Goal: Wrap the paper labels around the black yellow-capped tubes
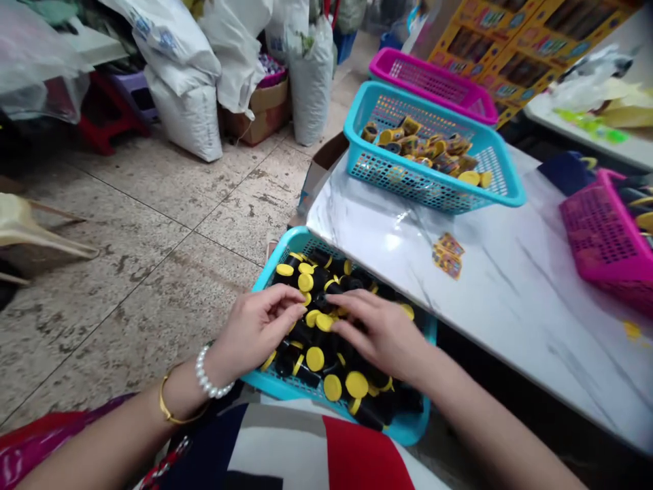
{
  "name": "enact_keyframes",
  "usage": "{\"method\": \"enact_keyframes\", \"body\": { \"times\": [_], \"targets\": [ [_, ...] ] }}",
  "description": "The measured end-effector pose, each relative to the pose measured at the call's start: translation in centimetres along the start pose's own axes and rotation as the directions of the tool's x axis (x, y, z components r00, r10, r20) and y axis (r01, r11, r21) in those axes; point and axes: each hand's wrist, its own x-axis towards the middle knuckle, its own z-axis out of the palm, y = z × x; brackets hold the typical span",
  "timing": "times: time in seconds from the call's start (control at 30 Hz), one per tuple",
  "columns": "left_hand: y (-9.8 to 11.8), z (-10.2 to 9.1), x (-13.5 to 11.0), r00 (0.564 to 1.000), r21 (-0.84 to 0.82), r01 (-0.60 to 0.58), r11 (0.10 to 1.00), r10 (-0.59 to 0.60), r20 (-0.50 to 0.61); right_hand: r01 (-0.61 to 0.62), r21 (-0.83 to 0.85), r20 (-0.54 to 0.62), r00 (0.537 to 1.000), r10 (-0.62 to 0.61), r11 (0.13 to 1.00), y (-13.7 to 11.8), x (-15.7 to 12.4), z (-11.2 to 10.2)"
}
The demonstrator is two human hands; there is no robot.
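A teal basket (286, 248) rests on my lap, full of small black bottles with yellow caps (315, 358). Both hands reach into it. My left hand (258, 327), with a pearl bracelet and a gold bangle at the wrist, has its fingers curled down among the bottles. My right hand (380, 330) lies over the pile with its fingers bent toward the left hand's fingertips. Whether either hand grips a bottle is hidden by the fingers.
A white marble-look table (510, 299) stands to the right with a few labels (447, 255) on it. On it sit a teal basket (505, 184) of labelled bottles, a pink basket (433, 75) behind, and another pink basket (602, 245) at the right. Sacks and boxes stand on the tiled floor.
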Motion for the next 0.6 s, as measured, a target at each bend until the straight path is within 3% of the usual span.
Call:
{"method": "enact_keyframes", "body": {
  "times": [0.07,0.13,0.2,0.3,0.37,0.43,0.47,0.5,0.6],
  "targets": [
    [0.1,0.3,0.1,0.998,0.059,-0.056,0.997,0.057,-0.019,0.004,-0.092,0.040,0.999,0.000,0.996,-1.2,-0.7,2.7],
    [0.3,0.5,0.2,0.995,0.092,-0.091,0.992,0.093,-0.021,-0.002,-0.166,0.023,1.000,0.006,0.986,-1.8,-1.2,3.9],
    [0.5,0.5,0.2,0.995,0.108,-0.100,0.989,0.100,0.000,-0.052,-0.193,-0.008,0.999,0.051,0.980,-1.9,-1.7,3.4],
    [0.5,0.6,0.2,0.995,0.115,-0.074,0.991,0.066,0.075,-0.159,-0.136,-0.150,0.979,0.138,0.978,-0.2,-2.3,0.4],
    [0.4,1.0,0.1,0.991,0.120,-0.060,0.991,0.045,0.122,-0.250,-0.092,-0.364,0.910,0.201,0.964,2.5,-2.5,-2.3],
    [0.2,1.5,0.1,0.987,0.113,-0.055,0.992,0.037,0.156,-0.399,-0.081,-0.597,0.753,0.276,0.913,6.2,-2.9,-4.8],
    [0.1,1.8,0.0,0.985,0.104,-0.051,0.993,0.033,0.169,-0.480,-0.083,-0.667,0.678,0.310,0.873,8.2,-3.1,-5.8],
    [0.0,2.0,0.0,0.983,0.093,-0.044,0.995,0.027,0.182,-0.545,-0.071,-0.682,0.637,0.358,0.835,10.1,-3.3,-6.6],
    [-0.3,2.4,0.1,0.979,0.065,-0.014,0.998,0.001,0.203,-0.611,-0.030,-0.636,0.622,0.456,0.791,14.4,-3.9,-7.5]
  ]
}}
